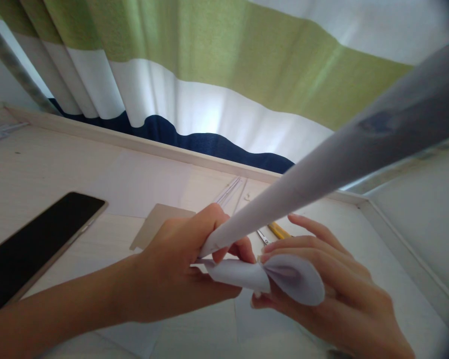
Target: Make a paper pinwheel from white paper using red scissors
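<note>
A long white paper tube [307, 184] slants from the upper right down to my left hand [172, 264]. My left hand is closed around its narrow lower end and around a short white rolled paper piece [239, 274] below it. At the right end of that roll, a rounded white paper loop [299, 279] sticks out in front of my right hand [336, 284]. The fingertips of my right hand pinch the pleated spot where roll and loop meet. Its thumb is below, partly hidden by the loop.
A black phone [41, 244] lies at the left. Beyond my hands are a beige card [157, 224], thin white strips [230, 189] and scissors with yellow handles [280, 231]. White sheets [145, 184] lie on the pale table [41, 174], whose raised back edge meets a striped curtain [209, 65].
</note>
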The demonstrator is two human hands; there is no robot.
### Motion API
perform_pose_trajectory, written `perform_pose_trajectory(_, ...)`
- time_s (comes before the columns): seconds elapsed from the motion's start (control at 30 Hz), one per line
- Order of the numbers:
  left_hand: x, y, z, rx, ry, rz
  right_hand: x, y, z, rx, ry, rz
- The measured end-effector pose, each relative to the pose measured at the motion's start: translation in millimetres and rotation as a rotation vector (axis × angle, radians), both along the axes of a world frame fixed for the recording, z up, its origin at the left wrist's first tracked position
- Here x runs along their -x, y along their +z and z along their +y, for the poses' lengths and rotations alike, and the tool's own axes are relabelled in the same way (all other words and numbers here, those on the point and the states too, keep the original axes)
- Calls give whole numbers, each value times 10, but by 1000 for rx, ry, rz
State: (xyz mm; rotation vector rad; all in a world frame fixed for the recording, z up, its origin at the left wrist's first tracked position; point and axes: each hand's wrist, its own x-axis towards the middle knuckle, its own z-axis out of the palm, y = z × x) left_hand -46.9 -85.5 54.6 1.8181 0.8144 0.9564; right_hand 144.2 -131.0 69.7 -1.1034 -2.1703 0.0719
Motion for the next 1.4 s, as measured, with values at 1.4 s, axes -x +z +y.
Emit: perform_pose_trajectory(1.4,-80,95,58,177,8,68,-19,-210,109,29,132,222)
